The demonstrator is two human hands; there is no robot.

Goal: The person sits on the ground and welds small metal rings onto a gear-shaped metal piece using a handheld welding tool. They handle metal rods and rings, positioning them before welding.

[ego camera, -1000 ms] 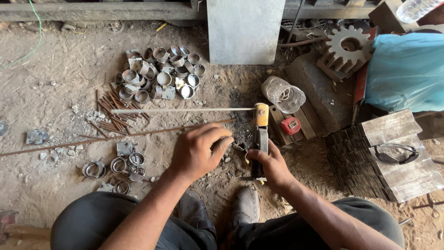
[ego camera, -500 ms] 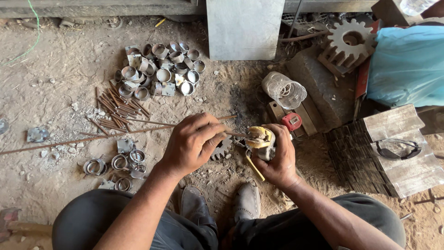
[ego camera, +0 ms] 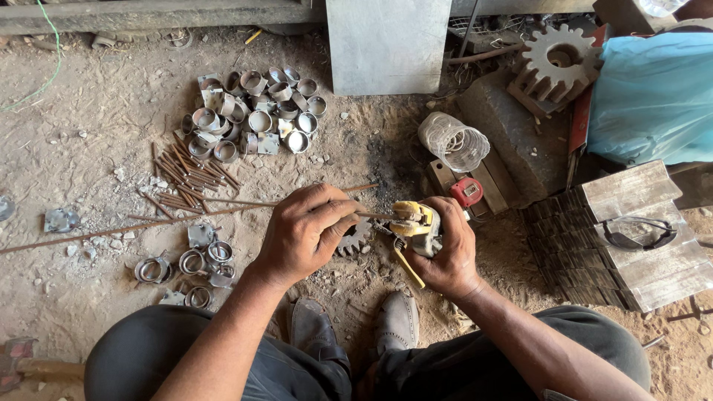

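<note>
left hand (ego camera: 306, 232): closed, fingertips pinching thin metal rod (ego camera: 223, 212) near its right end
right hand (ego camera: 445, 249): wrapped around yellow tool (ego camera: 410, 223), rod tip meets it
under hands: small toothed gear (ego camera: 355, 238) on dirt floor (ego camera: 89, 134)
left: loose rings (ego camera: 194, 261), short rod pieces (ego camera: 182, 178), ring pile (ego camera: 252, 115)
right: wire coil (ego camera: 454, 141), red part (ego camera: 466, 191), stone block (ego camera: 509, 137), wood slats (ego camera: 631, 238)
near edge: shoes (ego camera: 356, 327)
open room: bare dirt far left
</note>
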